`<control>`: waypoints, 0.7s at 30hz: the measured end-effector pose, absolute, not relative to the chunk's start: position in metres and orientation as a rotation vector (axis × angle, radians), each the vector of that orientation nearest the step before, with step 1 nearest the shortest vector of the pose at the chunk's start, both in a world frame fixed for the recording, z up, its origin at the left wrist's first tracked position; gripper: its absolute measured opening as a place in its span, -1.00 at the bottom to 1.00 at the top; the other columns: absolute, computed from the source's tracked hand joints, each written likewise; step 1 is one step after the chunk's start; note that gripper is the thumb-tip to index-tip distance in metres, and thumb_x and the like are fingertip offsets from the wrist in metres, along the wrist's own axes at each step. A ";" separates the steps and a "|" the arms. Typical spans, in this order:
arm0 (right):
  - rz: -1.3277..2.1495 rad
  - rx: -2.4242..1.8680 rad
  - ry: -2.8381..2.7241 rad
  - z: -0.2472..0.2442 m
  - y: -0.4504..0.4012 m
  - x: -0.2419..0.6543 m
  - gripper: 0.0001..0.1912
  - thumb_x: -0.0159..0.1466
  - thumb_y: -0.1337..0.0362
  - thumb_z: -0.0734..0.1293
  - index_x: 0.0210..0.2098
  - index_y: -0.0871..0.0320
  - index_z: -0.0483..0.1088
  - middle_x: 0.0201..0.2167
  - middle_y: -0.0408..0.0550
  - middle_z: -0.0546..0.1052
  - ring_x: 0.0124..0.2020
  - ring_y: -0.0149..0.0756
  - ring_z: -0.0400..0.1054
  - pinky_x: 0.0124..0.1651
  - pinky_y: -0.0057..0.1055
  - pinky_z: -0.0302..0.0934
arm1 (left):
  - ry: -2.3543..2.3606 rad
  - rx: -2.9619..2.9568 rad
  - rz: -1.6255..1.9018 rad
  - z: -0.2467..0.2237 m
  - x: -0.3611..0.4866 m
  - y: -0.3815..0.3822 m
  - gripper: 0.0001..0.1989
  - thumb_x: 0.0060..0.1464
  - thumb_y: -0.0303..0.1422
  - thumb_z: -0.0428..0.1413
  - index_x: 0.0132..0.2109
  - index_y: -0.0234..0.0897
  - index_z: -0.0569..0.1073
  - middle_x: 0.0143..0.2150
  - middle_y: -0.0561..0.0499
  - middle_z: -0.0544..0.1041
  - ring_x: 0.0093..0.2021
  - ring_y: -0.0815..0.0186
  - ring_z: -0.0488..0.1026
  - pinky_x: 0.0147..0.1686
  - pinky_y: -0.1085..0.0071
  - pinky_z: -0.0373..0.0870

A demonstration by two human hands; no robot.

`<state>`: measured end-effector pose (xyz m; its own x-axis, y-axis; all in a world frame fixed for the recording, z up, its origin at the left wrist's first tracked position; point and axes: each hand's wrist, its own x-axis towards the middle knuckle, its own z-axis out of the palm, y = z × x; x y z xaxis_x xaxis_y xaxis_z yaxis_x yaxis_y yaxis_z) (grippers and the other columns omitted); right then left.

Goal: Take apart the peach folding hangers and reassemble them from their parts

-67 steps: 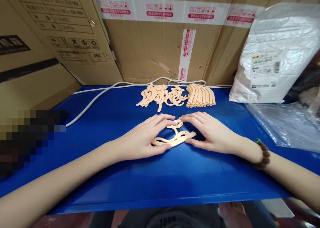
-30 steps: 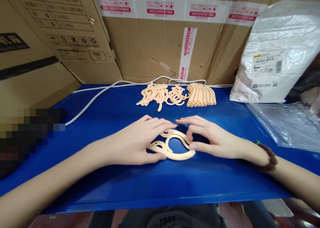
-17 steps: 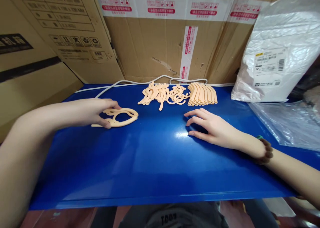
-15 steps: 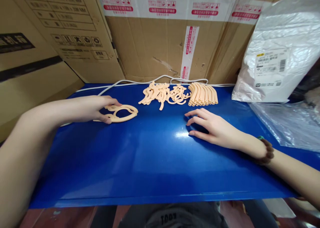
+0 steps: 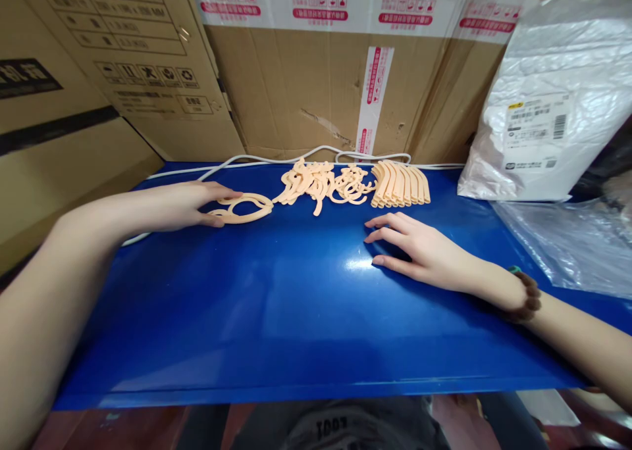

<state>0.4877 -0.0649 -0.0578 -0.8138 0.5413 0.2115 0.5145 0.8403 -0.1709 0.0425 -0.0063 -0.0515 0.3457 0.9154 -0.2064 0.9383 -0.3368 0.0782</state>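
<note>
At the left of the blue table, my left hand point(image 5: 197, 203) has its thumb and fingers closed around a peach-coloured plastic folding clothes hanger point(image 5: 249, 219). The hanger's looped end points right, and my hand covers its other end. My right hand point(image 5: 417, 249) rests near the tabletop on the right, fingers apart and nothing in them. Beyond it stands a neat row of curved peach hanger arms point(image 5: 402, 185). To the left of that row lie a loose heap of small hooks point(image 5: 350, 187) and a heap of flat curved pieces point(image 5: 309, 179), close to the held hanger.
Cardboard boxes point(image 5: 296, 75) wall off the back and left of the blue table point(image 5: 296, 305). A white cable point(image 5: 266, 158) runs along the rear edge. At the right stand a white shipping bag point(image 5: 533, 75) and clear plastic bags point(image 5: 567, 246).
My left hand has slid the hanger a little farther back on the table, nearer the heap of flat pieces. My right hand has stayed in place.
</note>
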 end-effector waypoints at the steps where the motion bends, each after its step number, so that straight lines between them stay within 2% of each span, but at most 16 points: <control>1: 0.155 -0.805 -2.768 -0.058 -0.065 0.488 -0.68 0.45 0.07 0.21 0.02 0.14 0.40 0.14 0.13 0.42 0.12 -0.12 0.35 0.18 -0.12 0.27 | 1.690 2.422 -0.185 -0.052 0.041 -0.006 -0.26 0.02 -0.03 0.05 0.33 -0.22 0.34 0.35 -0.07 0.36 0.31 0.05 0.31 0.22 0.32 0.24; 5: 0.155 -0.802 -2.765 -0.059 -0.064 0.488 -0.67 0.45 0.07 0.22 0.03 0.14 0.41 0.13 0.13 0.43 0.12 -0.11 0.35 0.18 -0.10 0.27 | 1.673 2.437 -0.162 -0.057 0.035 -0.004 -0.25 0.06 -0.04 0.06 0.35 -0.25 0.30 0.37 -0.10 0.34 0.33 0.04 0.28 0.25 0.29 0.21; 11: 0.177 -0.806 -2.766 -0.058 -0.065 0.488 -0.67 0.44 0.07 0.22 0.04 0.13 0.41 0.13 0.13 0.44 0.12 -0.10 0.36 0.19 -0.09 0.27 | 1.574 2.446 -0.067 -0.059 0.041 -0.009 -0.37 0.19 -0.13 0.02 0.35 -0.25 0.28 0.40 -0.11 0.29 0.35 0.09 0.25 0.30 0.23 0.14; 16: 0.180 -0.801 -2.767 -0.057 -0.065 0.488 -0.67 0.44 0.07 0.22 0.03 0.14 0.42 0.12 0.13 0.44 0.12 -0.10 0.36 0.18 -0.08 0.27 | 1.613 2.433 0.014 -0.057 0.049 -0.013 -0.40 0.19 -0.16 0.00 0.33 -0.22 0.33 0.40 -0.10 0.31 0.36 0.08 0.25 0.31 0.21 0.13; 21: 0.164 -0.805 -2.774 -0.057 -0.066 0.489 -0.65 0.45 0.06 0.21 0.05 0.15 0.42 0.13 0.14 0.44 0.12 -0.10 0.35 0.19 -0.09 0.27 | 1.671 2.407 -0.013 -0.055 0.054 -0.014 -0.33 0.17 -0.11 0.01 0.36 -0.26 0.28 0.41 -0.12 0.27 0.37 0.04 0.24 0.31 0.22 0.13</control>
